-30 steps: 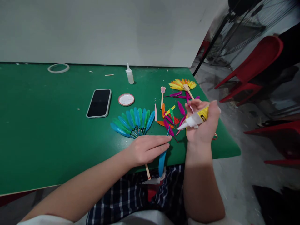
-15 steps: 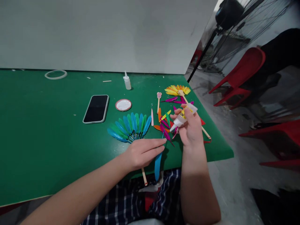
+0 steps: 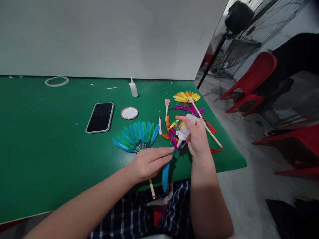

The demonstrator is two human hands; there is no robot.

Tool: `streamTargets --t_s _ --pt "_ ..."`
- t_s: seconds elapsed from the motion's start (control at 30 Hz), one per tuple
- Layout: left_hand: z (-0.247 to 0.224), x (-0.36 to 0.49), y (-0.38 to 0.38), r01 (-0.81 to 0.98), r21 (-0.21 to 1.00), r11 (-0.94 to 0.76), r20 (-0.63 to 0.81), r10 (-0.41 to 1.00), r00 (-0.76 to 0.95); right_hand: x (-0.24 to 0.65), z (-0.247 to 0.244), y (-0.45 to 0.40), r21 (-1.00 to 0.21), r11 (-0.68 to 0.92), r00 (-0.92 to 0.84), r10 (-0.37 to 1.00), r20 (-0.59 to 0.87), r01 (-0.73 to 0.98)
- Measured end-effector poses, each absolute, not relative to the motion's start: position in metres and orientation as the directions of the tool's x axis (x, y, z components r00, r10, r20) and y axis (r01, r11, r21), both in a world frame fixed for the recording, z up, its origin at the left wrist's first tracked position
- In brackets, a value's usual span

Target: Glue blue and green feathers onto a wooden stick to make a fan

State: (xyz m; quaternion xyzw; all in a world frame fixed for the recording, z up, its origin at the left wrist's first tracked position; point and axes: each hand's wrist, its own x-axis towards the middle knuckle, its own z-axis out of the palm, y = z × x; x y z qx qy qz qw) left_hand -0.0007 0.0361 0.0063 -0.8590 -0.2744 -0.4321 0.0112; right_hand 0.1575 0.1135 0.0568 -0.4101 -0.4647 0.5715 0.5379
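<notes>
Between the fingers of my left hand (image 3: pixel 152 162) is a blue feather (image 3: pixel 165 177), its quill pointing up and its broad end hanging past the table edge. My right hand (image 3: pixel 198 137) grips a white glue bottle (image 3: pixel 185 129), nozzle tilted down close to the quill and my left fingertips. Whether the nozzle touches the quill I cannot tell. Under my left hand lies a fan of blue and green feathers (image 3: pixel 137 134); its wooden handle (image 3: pixel 152 189) sticks out below. Loose coloured feathers (image 3: pixel 173 132) lie beyond the bottle, partly hidden by my right hand.
On the green table (image 3: pixel 50 159) lie a phone (image 3: pixel 100 118), a round white lid (image 3: pixel 129 113), a clear ring (image 3: pixel 56 81) and a finished-looking yellow feather fan (image 3: pixel 186 96). A second glue bottle (image 3: pixel 133 89) stands near the wall. Red chairs (image 3: pixel 261 73) stand to the right.
My right hand has brought the glue bottle down and left, its nozzle now steeper and nearer the quill. The left hand still holds the blue feather; the view has shifted slightly.
</notes>
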Motion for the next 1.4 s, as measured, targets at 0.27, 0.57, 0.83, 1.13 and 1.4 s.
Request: streamTargets --t_s 0.27,0.57,0.83,1.13,1.4 --pt "0.002 -0.003 0.037 0.485 0.205 -0.850 0.746 0.457 0.485 0.158 0.060 0.113 -0.998 0.060 0.081 0.995 0.058 -0.023" --pt "0.024 0.003 0.036 0.471 0.067 -0.879 0.729 0.366 0.579 0.161 0.064 0.111 -0.961 0.274 0.284 0.925 0.251 -0.045" --pt "0.018 0.002 0.034 0.440 0.101 -0.892 0.743 0.362 0.563 0.151 0.060 0.114 -0.951 0.290 0.361 0.902 0.234 -0.107" --pt "0.023 0.002 0.035 0.434 0.095 -0.896 0.739 0.355 0.572 0.148 0.057 0.114 -0.956 0.257 0.336 0.921 0.197 -0.144" --pt "0.022 0.001 0.036 0.452 0.100 -0.886 0.746 0.367 0.555 0.143 0.057 0.116 -0.940 0.286 0.348 0.914 0.209 -0.185"
